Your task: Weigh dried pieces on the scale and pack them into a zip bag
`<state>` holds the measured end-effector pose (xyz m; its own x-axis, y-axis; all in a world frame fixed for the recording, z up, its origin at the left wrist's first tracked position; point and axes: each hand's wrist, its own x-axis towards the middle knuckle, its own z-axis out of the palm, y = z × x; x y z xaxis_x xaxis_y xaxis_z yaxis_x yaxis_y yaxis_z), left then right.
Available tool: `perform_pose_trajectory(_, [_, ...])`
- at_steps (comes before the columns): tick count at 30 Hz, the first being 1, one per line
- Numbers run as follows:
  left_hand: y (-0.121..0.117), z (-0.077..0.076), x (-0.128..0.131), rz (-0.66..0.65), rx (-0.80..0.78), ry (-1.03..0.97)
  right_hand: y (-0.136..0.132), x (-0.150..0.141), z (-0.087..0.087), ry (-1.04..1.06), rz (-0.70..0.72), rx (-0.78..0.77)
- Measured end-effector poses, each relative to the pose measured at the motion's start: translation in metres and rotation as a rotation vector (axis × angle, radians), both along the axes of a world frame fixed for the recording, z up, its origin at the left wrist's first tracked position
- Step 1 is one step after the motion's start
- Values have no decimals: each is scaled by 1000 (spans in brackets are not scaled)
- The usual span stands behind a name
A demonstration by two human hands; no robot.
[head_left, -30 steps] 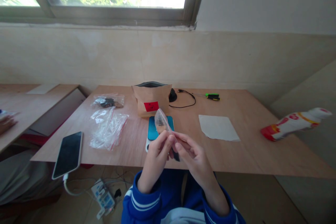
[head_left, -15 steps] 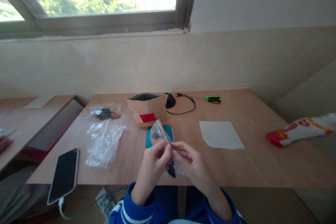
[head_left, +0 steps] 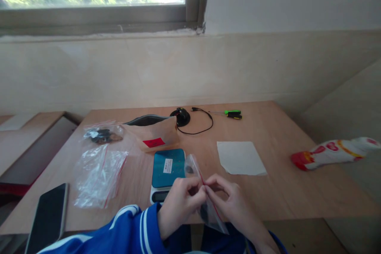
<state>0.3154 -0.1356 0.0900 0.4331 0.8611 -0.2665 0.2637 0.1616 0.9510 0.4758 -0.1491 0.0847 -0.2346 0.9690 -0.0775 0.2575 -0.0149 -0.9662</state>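
Observation:
Both my hands pinch the red-edged seal of a small transparent zip bag [head_left: 216, 218] in front of me. My left hand [head_left: 180, 208] grips one side and my right hand [head_left: 233, 202] the other, their fingertips meeting at the seal. A dark item [head_left: 204, 212] sits in the lower part of the bag, partly hidden by my fingers. Just left of my hands, and slightly behind them, stands a teal digital scale [head_left: 168, 168]. My left hand is nearest to it, and its front edge is partly hidden by my sleeve.
A zip bag of dark items [head_left: 104, 135], a crumpled transparent bag [head_left: 99, 178] and a kraft paper bag [head_left: 153, 137] lie left on the wooden table [head_left: 268, 194]. A phone [head_left: 49, 218], paper sheet [head_left: 239, 158], cable [head_left: 196, 123], screwdriver [head_left: 233, 114] and red-white tube [head_left: 330, 154] are also there.
My view has swung lower and left, showing more of the scale. My hands now sit right of it and pinch the bag's seal, with the bag hanging lower.

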Motion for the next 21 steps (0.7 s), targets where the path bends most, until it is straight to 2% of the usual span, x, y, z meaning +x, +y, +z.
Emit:
perform_pose_trajectory(2, [0, -1, 6, 45, 35, 11, 0, -1, -3, -31, -39, 56])
perform_pose_trajectory(6, [-9, -7, 19, 225, 52, 6, 1, -6, -13, -110, -205, 211])
perform_pose_trajectory(8, [-18, -12, 18, 305, 93, 29, 3, -1, -16, -167, -385, 276])
perform_pose_trajectory(10, [-28, -17, 12, 372, 165, 86, 7, 10, -18, -201, -625, 319])
perform_pose_trajectory(11, [-33, -19, 7, 394, 193, 115, 10, 16, -18, -203, -711, 333])
perform_pose_trajectory(12, [-38, -21, 2, 406, 211, 137, 12, 20, -17, -192, -740, 340])
perform_pose_trajectory(13, [-42, -24, -3, 410, 224, 150, 14, 23, -15, -169, -711, 336])
perform_pose_trajectory(16, [-47, -32, -17, 450, 289, 93, 16, 15, -7, -72, -474, 274])
perform_pose_trajectory(18, [-46, -41, -23, 598, 302, 9, 13, 0, -1, 8, -389, 234])
perform_pose_trajectory(21, [-41, -61, -27, 852, 120, -186, 7, -25, 7, 164, -340, 159])
